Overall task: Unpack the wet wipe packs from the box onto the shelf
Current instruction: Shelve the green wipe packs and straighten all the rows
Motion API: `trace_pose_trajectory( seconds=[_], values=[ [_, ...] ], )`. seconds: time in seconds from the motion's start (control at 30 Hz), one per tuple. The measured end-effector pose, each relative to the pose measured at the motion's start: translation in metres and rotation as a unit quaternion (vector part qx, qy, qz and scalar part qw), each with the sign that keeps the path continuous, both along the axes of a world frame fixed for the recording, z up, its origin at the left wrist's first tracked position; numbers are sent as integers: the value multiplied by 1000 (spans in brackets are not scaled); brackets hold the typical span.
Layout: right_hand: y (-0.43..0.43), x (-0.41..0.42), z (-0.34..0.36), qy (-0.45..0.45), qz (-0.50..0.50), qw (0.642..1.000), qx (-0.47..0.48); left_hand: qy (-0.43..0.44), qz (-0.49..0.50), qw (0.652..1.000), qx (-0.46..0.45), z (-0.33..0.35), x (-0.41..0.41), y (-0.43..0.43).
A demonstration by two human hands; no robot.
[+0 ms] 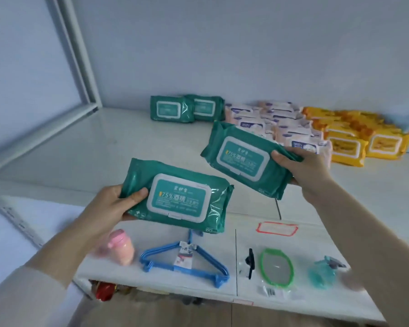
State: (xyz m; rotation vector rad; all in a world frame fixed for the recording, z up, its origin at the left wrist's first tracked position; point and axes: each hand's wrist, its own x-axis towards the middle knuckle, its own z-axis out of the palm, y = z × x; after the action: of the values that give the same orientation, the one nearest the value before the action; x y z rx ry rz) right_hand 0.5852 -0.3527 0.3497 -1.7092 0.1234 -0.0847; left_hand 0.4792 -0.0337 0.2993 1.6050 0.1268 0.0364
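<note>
My left hand (113,204) grips the left end of a green wet wipe pack (178,197) and holds it in the air in front of the white shelf (99,147). A second green wet wipe pack (243,159) is gripped at its right end by my right hand (300,165), higher up and over the shelf. Two more green packs (187,110) lie side by side at the back of the shelf. The box is out of view.
Pink-white wipe packs (281,128) and yellow wipe packs (354,140) fill the shelf's back right. On the lower shelf lie a pink bottle (122,249), blue hangers (184,263), a green-framed mirror (276,267) and a teal item (324,272). A white frame post (80,55) stands at the left.
</note>
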Motion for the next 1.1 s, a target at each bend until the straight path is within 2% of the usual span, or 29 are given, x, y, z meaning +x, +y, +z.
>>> trace_pose_trajectory(
  seconds=[0.2, 0.43, 0.63, 0.83, 0.97, 1.1],
  values=[
    [67, 133, 0, -32, 54, 996, -62, -23, 44, 999, -1, -9, 119, 58],
    [113, 264, -8, -42, 68, 991, -105, -30, 31, 999, -34, -33, 258, 100],
    [130, 337, -34, -34, 59, 987, -147, -13, -5, 1000, -5, -52, 357, 124],
    [137, 374, -57, -31, 16, 997, -70, -48, 3, 998, 28, -63, 403, 137],
    [135, 380, -63, -57, 4, 991, -122, -62, -15, 994, 89, -68, 406, 144],
    [134, 375, -56, -68, 11, 980, -187, -35, -69, 997, 2, -67, 404, 155]
  ],
)
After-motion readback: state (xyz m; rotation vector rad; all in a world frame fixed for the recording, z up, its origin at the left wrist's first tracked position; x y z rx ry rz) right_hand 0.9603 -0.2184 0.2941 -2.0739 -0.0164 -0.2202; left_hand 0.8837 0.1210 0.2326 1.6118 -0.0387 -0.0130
